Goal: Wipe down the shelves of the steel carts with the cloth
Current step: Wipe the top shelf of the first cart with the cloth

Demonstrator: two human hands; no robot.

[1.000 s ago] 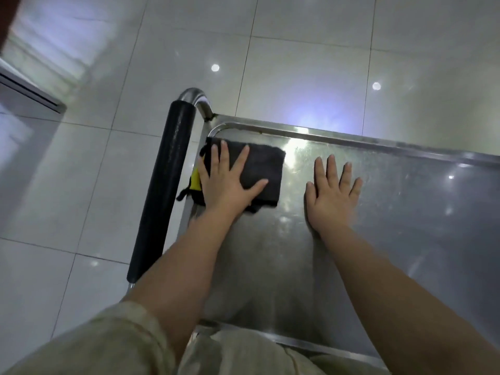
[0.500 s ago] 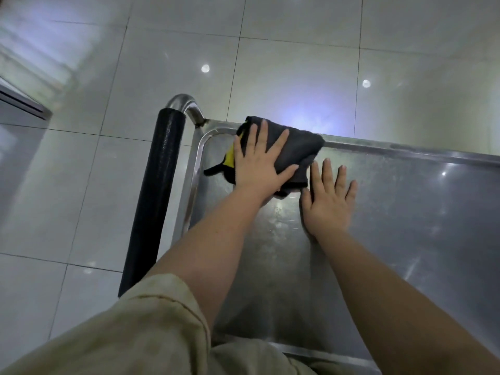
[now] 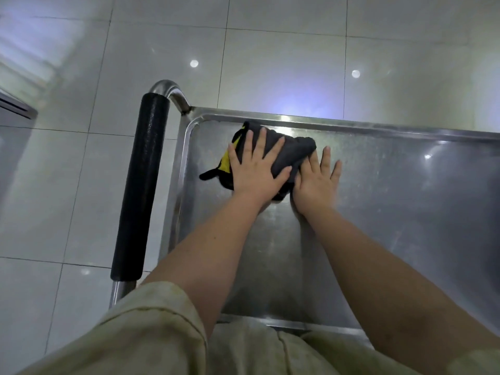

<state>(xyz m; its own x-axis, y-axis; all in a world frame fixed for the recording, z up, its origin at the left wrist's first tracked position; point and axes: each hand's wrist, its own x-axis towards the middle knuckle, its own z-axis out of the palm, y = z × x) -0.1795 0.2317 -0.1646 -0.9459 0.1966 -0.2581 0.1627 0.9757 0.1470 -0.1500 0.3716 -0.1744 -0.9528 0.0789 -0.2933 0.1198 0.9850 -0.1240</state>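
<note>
My left hand (image 3: pixel 257 171) lay flat with fingers spread wide, pressing the dark, yellow-backed cloth (image 3: pixel 293 151) onto the far left corner of the steel shelf (image 3: pixel 405 207). Just to its right, my right hand (image 3: pixel 318 182) rested palm down on the shelf, fingers straight, touching the cloth's edge.

left hand (image 3: pixel 257 171) palm down, flat, fingers straight and fanned, thumb splayed out to right. right hand (image 3: pixel 318 181) close beside it, palm down, flat, fingers straight, slightly spread, index partly hidden. thumb sides of hands face each other. both forearms bare, stretched forward, converging toward hands. wrists near straight. pale sleeve (image 3: pixel 151 320) on left upper arm.
</note>
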